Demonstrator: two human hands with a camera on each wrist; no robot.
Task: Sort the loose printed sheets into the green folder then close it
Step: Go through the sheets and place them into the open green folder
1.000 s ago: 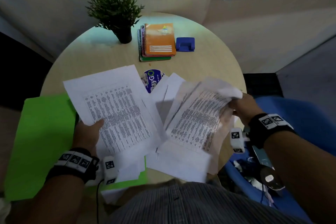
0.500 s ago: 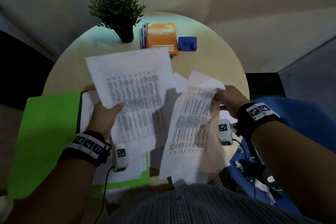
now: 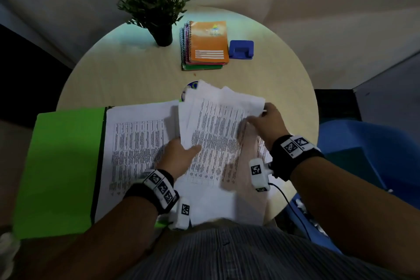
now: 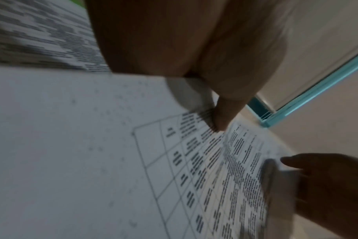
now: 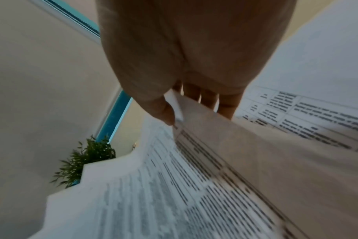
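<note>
The green folder lies open at the table's left front. A printed sheet lies flat on its right half. To the right, a loose bundle of printed sheets is lifted off the table between both hands. My left hand grips the bundle's left edge, thumb on top of the print. In the left wrist view that thumb presses on the table of text. My right hand pinches the bundle's far right corner. The right wrist view shows the right hand with thumb and fingers closed over a sheet edge.
At the back of the round wooden table stand a potted plant, a stack of spiral notebooks and a blue hole punch. A round printed disc peeks from under the sheets. A blue chair stands at the right.
My left hand laid its sheet down on the open folder, then moved right and took the left edge of the bundle. My right hand lowered the bundle toward the table.
</note>
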